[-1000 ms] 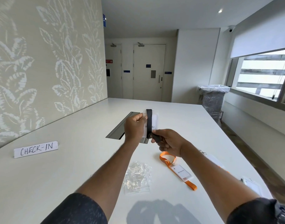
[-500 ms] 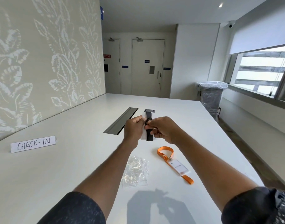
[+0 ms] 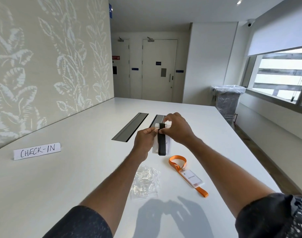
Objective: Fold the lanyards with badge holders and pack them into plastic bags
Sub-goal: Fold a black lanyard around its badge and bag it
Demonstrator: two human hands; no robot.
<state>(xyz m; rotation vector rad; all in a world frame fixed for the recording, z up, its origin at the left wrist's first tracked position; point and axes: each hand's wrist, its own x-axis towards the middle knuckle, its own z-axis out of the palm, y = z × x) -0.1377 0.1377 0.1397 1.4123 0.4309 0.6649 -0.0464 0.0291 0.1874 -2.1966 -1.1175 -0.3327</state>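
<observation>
At the left stands the sign (image 3: 37, 150), then the bags (image 3: 145, 182) lie flat on the table (image 3: 78, 177). Above them my left hand (image 3: 144, 140) pinches the badge holder (image 3: 155, 149), the black lanyard (image 3: 162, 145) folded down its face. My right hand (image 3: 178, 129) curls its fingers on the strap's top end, and the orange lanyard (image 3: 182, 166) lies loose farther right. I judge the strap light and limp and the holder stiffer, so I'd pinch across both mid-length.

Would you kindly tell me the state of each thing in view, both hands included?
black lanyard: wound around its badge holder, held in both hands.
left hand: pinching lanyard and holder.
right hand: pinching the strap's top.
orange lanyard: unfolded, lying on the table.
plastic bags: lying flat, unpacked.
door: shut.
</observation>
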